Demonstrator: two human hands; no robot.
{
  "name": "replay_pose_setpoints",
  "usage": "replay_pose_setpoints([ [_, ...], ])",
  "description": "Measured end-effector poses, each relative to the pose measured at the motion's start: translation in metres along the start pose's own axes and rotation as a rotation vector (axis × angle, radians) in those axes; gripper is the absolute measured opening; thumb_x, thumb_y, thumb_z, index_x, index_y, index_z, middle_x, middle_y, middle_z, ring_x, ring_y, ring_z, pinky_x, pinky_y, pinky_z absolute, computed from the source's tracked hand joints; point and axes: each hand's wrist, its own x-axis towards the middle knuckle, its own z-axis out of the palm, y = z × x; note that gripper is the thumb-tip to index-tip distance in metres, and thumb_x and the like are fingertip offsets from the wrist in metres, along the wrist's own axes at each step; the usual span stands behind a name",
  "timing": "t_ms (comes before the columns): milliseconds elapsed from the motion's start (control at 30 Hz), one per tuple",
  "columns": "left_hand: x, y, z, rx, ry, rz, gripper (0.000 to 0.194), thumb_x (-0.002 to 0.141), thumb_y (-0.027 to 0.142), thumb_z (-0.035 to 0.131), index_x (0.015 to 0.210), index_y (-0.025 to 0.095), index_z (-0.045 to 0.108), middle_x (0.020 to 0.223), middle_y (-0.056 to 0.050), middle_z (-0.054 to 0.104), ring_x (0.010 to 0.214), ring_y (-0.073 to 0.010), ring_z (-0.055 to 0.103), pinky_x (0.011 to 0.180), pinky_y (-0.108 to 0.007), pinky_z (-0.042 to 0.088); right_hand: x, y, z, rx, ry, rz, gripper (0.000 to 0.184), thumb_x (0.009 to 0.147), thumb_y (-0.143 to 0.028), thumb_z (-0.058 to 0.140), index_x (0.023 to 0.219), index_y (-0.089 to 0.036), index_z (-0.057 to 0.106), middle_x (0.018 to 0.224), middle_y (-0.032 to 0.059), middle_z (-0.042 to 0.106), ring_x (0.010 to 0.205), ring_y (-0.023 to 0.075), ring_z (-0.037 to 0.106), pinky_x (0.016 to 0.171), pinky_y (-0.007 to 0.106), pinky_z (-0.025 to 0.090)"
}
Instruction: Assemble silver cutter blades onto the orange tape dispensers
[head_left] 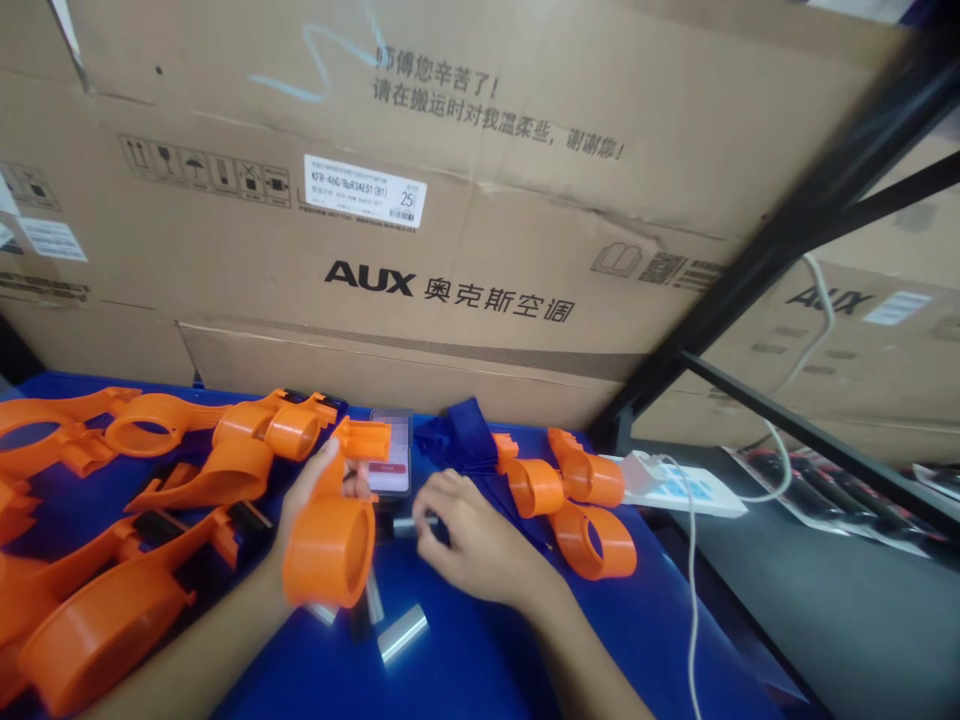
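My left hand (311, 490) is closed around an orange plastic tape dispenser (330, 550), its round ring facing me and its slotted end (365, 440) pointing up and right. To its right, my right hand (469, 535) has curled fingers low over the blue surface. A short silver piece (405, 526) shows at the fingertips, with something dark between thumb and fingers; much of it is hidden. Below the hands lie a loose silver metal piece (403, 633) and others partly covered by the left-hand dispenser.
Several orange dispensers (112, 620) crowd the left side, and more (592, 540) lie right. A phone (390, 455) and dark blue cloth (465, 435) are behind the hands. A white power strip (690, 488) with cables, a black rack post (750, 280) and large cardboard boxes (480, 240) border the surface.
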Motion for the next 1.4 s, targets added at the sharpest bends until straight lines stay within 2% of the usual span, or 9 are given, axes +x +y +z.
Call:
replay_pose_setpoints([
  [133, 0.008, -0.006, -0.008, 0.334, -0.074, 0.033, 0.05, 0.082, 0.069, 0.067, 0.09, 0.02, 0.06, 0.053, -0.002, 0.067, 0.036, -0.0148, 0.059, 0.038, -0.023, 0.048, 0.002, 0.005, -0.002, 0.432, 0.22, 0.138, 0.011, 0.1, -0.027, 0.053, 0.092, -0.022, 0.058, 0.075, -0.0008, 0.065, 0.066, 0.0152, 0.059, 0.064, 0.028, 0.047],
  [267, 0.012, -0.015, -0.011, 0.454, -0.091, 0.137, 0.049, 0.08, 0.066, 0.07, 0.099, 0.024, 0.056, 0.05, -0.001, 0.068, 0.034, -0.0165, 0.059, 0.035, -0.02, 0.043, 0.005, 0.004, 0.005, 0.718, 0.408, 0.192, 0.021, 0.097, -0.041, 0.065, 0.094, -0.021, 0.06, 0.069, -0.0015, 0.065, 0.057, 0.0139, 0.058, 0.056, 0.026, 0.047],
  [400, 0.008, -0.023, -0.009, 0.495, -0.096, 0.17, 0.045, 0.084, 0.062, 0.069, 0.105, 0.025, 0.053, 0.047, 0.0, 0.067, 0.034, -0.0164, 0.058, 0.036, -0.019, 0.042, 0.008, 0.002, 0.008, 0.727, 0.503, 0.233, 0.025, 0.091, -0.044, 0.072, 0.09, -0.02, 0.065, 0.062, -0.0039, 0.058, 0.053, 0.0119, 0.051, 0.05, 0.024, 0.04],
  [600, 0.002, -0.026, -0.005, 0.53, -0.079, 0.177, 0.044, 0.085, 0.062, 0.068, 0.104, 0.025, 0.052, 0.047, 0.0, 0.068, 0.035, -0.0154, 0.058, 0.038, -0.017, 0.041, 0.009, 0.003, 0.008, 0.739, 0.508, 0.246, 0.028, 0.089, -0.046, 0.075, 0.087, -0.019, 0.066, 0.063, -0.0051, 0.051, 0.054, 0.01, 0.042, 0.049, 0.023, 0.033],
  [767, 0.001, -0.024, -0.001, 0.557, -0.035, 0.193, 0.045, 0.084, 0.063, 0.068, 0.102, 0.025, 0.054, 0.046, 0.0, 0.067, 0.035, -0.0142, 0.056, 0.038, -0.017, 0.039, 0.007, 0.006, 0.007, 0.73, 0.478, 0.211, 0.029, 0.09, -0.046, 0.074, 0.088, -0.018, 0.066, 0.072, -0.0019, 0.057, 0.063, 0.0119, 0.047, 0.058, 0.025, 0.037],
  [1000, -0.013, -0.028, 0.008, 0.592, -0.009, 0.226, 0.037, 0.085, 0.055, 0.072, 0.099, 0.023, 0.059, 0.047, 0.002, 0.064, 0.039, -0.0106, 0.053, 0.042, -0.015, 0.039, 0.006, 0.008, 0.011, 0.653, 0.415, 0.218, 0.03, 0.089, -0.049, 0.073, 0.084, -0.02, 0.066, 0.069, -0.0025, 0.054, 0.062, 0.0135, 0.047, 0.058, 0.026, 0.039],
  [1167, -0.014, -0.029, 0.009, 0.6, 0.051, 0.238, 0.041, 0.085, 0.058, 0.071, 0.105, 0.023, 0.06, 0.047, 0.001, 0.065, 0.038, -0.0119, 0.053, 0.042, -0.017, 0.04, 0.009, 0.006, 0.015, 0.703, 0.534, 0.208, 0.029, 0.088, -0.045, 0.076, 0.101, -0.021, 0.069, 0.077, -0.0012, 0.06, 0.068, 0.0146, 0.054, 0.062, 0.026, 0.045],
  [1267, -0.011, -0.026, 0.008, 0.549, 0.09, 0.254, 0.04, 0.083, 0.058, 0.073, 0.098, 0.024, 0.059, 0.048, 0.002, 0.065, 0.039, -0.0116, 0.054, 0.042, -0.017, 0.04, 0.009, 0.008, 0.011, 0.701, 0.625, 0.195, 0.027, 0.089, -0.043, 0.075, 0.106, -0.022, 0.074, 0.085, 0.0021, 0.065, 0.071, 0.0161, 0.057, 0.061, 0.027, 0.046],
  [1400, -0.006, -0.022, 0.005, 0.509, 0.099, 0.256, 0.042, 0.079, 0.059, 0.076, 0.091, 0.024, 0.056, 0.046, 0.004, 0.063, 0.037, -0.0102, 0.051, 0.041, -0.016, 0.037, 0.006, 0.007, 0.008, 0.709, 0.597, 0.166, 0.023, 0.093, -0.041, 0.07, 0.104, -0.024, 0.08, 0.088, 0.0047, 0.071, 0.068, 0.0162, 0.056, 0.059, 0.029, 0.046],
])
